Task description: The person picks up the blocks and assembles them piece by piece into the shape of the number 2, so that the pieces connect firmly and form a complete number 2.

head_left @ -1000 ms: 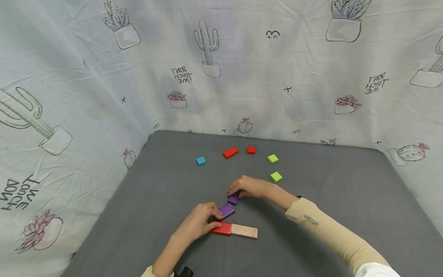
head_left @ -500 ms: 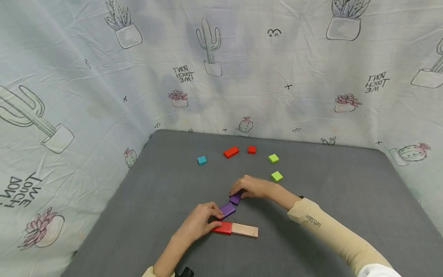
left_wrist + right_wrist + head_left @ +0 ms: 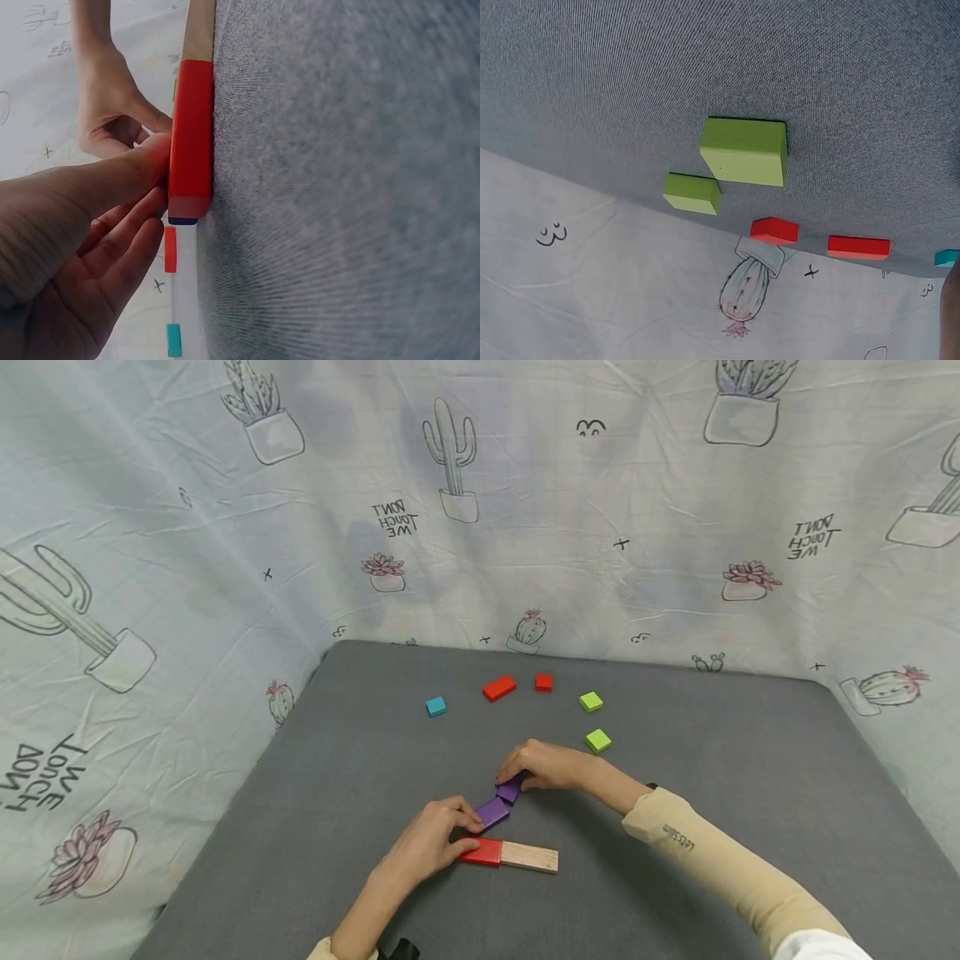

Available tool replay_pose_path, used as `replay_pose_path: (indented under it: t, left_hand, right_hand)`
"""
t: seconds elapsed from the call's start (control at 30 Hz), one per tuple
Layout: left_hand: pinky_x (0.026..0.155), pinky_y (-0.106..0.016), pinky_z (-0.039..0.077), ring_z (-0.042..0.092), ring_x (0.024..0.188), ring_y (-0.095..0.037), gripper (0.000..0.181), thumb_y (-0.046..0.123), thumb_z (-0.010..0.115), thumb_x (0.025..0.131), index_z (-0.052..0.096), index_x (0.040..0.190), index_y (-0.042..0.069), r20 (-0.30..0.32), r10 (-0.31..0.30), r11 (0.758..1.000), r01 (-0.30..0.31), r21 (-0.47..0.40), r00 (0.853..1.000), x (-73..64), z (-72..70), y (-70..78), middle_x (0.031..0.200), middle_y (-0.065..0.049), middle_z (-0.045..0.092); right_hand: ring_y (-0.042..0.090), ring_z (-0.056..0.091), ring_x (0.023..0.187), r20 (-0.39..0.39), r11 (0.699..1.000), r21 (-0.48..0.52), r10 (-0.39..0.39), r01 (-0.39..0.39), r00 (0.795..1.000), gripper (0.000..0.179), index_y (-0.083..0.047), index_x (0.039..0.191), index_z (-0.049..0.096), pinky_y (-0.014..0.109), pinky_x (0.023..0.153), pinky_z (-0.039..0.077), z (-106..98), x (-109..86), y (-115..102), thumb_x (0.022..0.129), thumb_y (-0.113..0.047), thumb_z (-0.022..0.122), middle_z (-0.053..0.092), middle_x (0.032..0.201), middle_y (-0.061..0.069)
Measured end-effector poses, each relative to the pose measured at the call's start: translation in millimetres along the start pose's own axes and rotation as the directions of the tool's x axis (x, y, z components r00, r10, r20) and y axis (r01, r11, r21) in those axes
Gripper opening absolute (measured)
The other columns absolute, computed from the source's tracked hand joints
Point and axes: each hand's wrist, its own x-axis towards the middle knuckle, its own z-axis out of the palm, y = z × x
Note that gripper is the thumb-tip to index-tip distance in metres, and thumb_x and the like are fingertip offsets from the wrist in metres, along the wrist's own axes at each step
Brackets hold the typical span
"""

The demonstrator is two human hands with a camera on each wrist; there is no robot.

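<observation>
My left hand [image 3: 431, 835] reaches in from the lower left, its fingertips on a purple block [image 3: 492, 812]. The thumb of that hand touches a red block [image 3: 483, 852], seen close up in the left wrist view. End to end with the red block lies a plain wooden block [image 3: 529, 857]. Just beyond, my right hand [image 3: 546, 765] pinches a smaller purple block [image 3: 510, 789] from above, partly hidden by the fingers. The corners of the two purple blocks meet or nearly meet, at an angle to each other. In the right wrist view only a sliver of a hand shows.
Farther back on the grey table [image 3: 360, 760] lie a blue block [image 3: 436, 707], a longer red block [image 3: 498, 688] and a small red block [image 3: 543, 682]. Two lime-green blocks [image 3: 597, 741] sit beyond the right forearm. A cactus-print cloth [image 3: 525, 527] hangs behind the table.
The right hand, with the smaller purple block, has shifted very slightly to the right. My left hand and the other blocks stay where they were.
</observation>
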Motion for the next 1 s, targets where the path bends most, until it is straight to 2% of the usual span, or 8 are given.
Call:
replay_pose_path:
  t: [0.4, 0.57, 0.7, 0.8, 0.9, 0.93, 0.97, 1.0]
  left_hand:
    - [0.079, -0.028, 0.054, 0.064, 0.09, -0.013, 0.015, 0.01, 0.08, 0.076, 0.077, 0.09, 0.004, -0.016, 0.009, 1.0, -0.009, -0.029, 1.0, -2.0, 2.4, -1.7, 0.094, 0.004, 0.064]
    - [0.08, -0.029, 0.054, 0.064, 0.09, -0.013, 0.015, 0.01, 0.08, 0.077, 0.077, 0.09, 0.004, -0.012, 0.007, 0.999, -0.007, -0.031, 1.0, -2.0, 1.8, -2.2, 0.094, 0.004, 0.065]
    - [0.08, -0.029, 0.054, 0.064, 0.091, -0.013, 0.016, 0.01, 0.08, 0.077, 0.077, 0.091, 0.004, -0.007, 0.006, 1.0, -0.006, -0.029, 1.0, -1.3, 2.0, -2.2, 0.094, 0.004, 0.065]
    - [0.08, -0.029, 0.054, 0.064, 0.091, -0.013, 0.016, 0.01, 0.08, 0.077, 0.077, 0.091, 0.003, -0.011, 0.004, 0.999, -0.005, -0.04, 1.0, -1.2, 1.2, -1.9, 0.094, 0.004, 0.065]
    - [0.08, -0.029, 0.054, 0.063, 0.091, -0.013, 0.016, 0.01, 0.08, 0.077, 0.077, 0.091, 0.004, -0.013, 0.002, 0.999, -0.002, -0.049, 1.0, -1.8, 0.1, -1.7, 0.094, 0.004, 0.065]
    - [0.08, -0.029, 0.054, 0.063, 0.091, -0.013, 0.016, 0.01, 0.08, 0.077, 0.077, 0.091, 0.004, -0.012, 0.0, 0.999, -0.001, -0.048, 1.0, -2.2, -0.1, -1.7, 0.094, 0.004, 0.065]
    - [0.08, -0.029, 0.054, 0.064, 0.091, -0.013, 0.016, 0.01, 0.08, 0.076, 0.077, 0.09, 0.004, -0.011, 0.0, 0.999, 0.0, -0.048, 1.0, -2.6, -0.3, -1.8, 0.094, 0.004, 0.065]
    - [0.08, -0.029, 0.054, 0.064, 0.091, -0.013, 0.016, 0.01, 0.081, 0.076, 0.077, 0.09, 0.004, -0.01, -0.001, 0.999, 0.001, -0.044, 1.0, -3.1, -0.3, -2.0, 0.094, 0.005, 0.064]
  right_hand:
    - [0.017, 0.061, 0.111, -0.021, 1.0, -0.008, -0.007, 0.007, 1.0, 0.037, -0.006, 0.116, 0.069, 0.028, 0.092, 0.049, 2, -4.6, 2, 0.08, 0.001, 0.074, 0.067, 0.116, 0.005]
    - [0.018, 0.057, 0.118, 0.001, 0.998, 0.001, 0.056, -0.056, 0.998, 0.043, -0.008, 0.123, 0.066, 0.031, 0.095, 0.048, 0, -5.1, 0, 0.081, -0.001, 0.075, 0.064, 0.124, 0.005]
    - [0.026, 0.051, 0.125, -0.037, 0.989, 0.042, 0.146, -0.144, 0.989, 0.054, -0.005, 0.13, 0.06, 0.04, 0.098, 0.046, -13, -16.3, 3, 0.078, -0.003, 0.078, 0.057, 0.133, 0.011]
    - [0.035, 0.043, 0.13, -0.065, 0.958, 0.069, 0.282, -0.278, 0.957, 0.066, -0.003, 0.136, 0.054, 0.049, 0.1, 0.042, -28, -36.5, 14, 0.076, -0.009, 0.082, 0.047, 0.141, 0.019]
    - [0.045, 0.033, 0.133, -0.053, 0.896, 0.08, 0.442, -0.438, 0.895, 0.082, -0.001, 0.142, 0.044, 0.058, 0.102, 0.035, -37, -63.2, 29, 0.072, -0.018, 0.085, 0.035, 0.146, 0.028]
    - [0.047, 0.03, 0.133, -0.046, 0.868, 0.088, 0.493, -0.488, 0.869, 0.086, -0.001, 0.143, 0.042, 0.06, 0.102, 0.034, -38, -71.8, 34, 0.072, -0.021, 0.086, 0.032, 0.146, 0.029]
    - [0.048, 0.029, 0.133, -0.045, 0.845, 0.097, 0.531, -0.525, 0.846, 0.089, -0.001, 0.144, 0.041, 0.062, 0.102, 0.032, -38, -79.8, 38, 0.071, -0.024, 0.086, 0.031, 0.146, 0.031]
    - [0.05, 0.029, 0.132, -0.052, 0.833, 0.103, 0.55, -0.543, 0.834, 0.089, 0.0, 0.143, 0.041, 0.063, 0.1, 0.033, -37, -86.7, 42, 0.071, -0.027, 0.086, 0.032, 0.144, 0.032]
